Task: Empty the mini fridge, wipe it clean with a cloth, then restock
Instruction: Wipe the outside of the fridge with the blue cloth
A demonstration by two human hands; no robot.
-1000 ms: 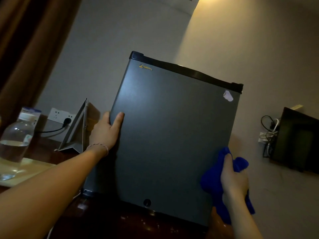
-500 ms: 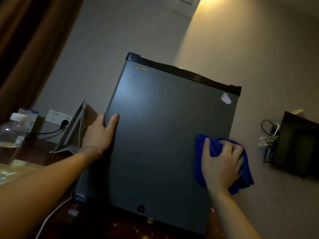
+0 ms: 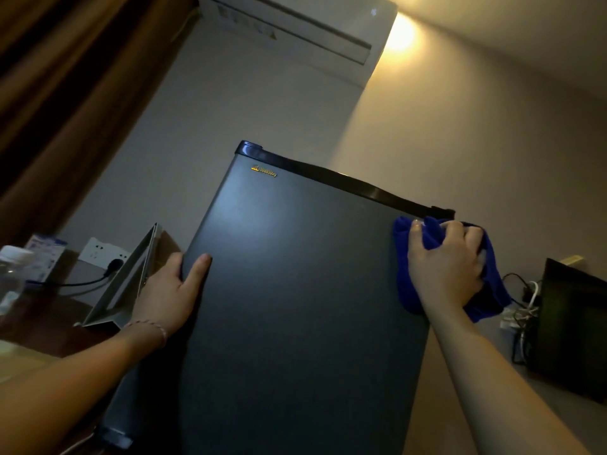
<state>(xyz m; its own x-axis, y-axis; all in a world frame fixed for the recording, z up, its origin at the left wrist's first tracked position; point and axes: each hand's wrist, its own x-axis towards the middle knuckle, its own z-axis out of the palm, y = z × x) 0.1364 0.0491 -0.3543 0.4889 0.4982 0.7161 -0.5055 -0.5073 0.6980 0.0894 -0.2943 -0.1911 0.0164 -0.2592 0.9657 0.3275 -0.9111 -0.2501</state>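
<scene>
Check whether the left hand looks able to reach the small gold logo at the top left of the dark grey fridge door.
Probably yes. The left hand holds the fridge door's left edge below the gold logo, with bare door between them.

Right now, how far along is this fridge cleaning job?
Nothing looks finished yet. The mini fridge has its door closed, so whether it was emptied or wiped inside cannot be seen. In hand: the right hand presses a blue cloth against the door's upper right corner, while the left hand grips the door's left edge. Restocking is left, with a water bottle waiting on the left.
</scene>
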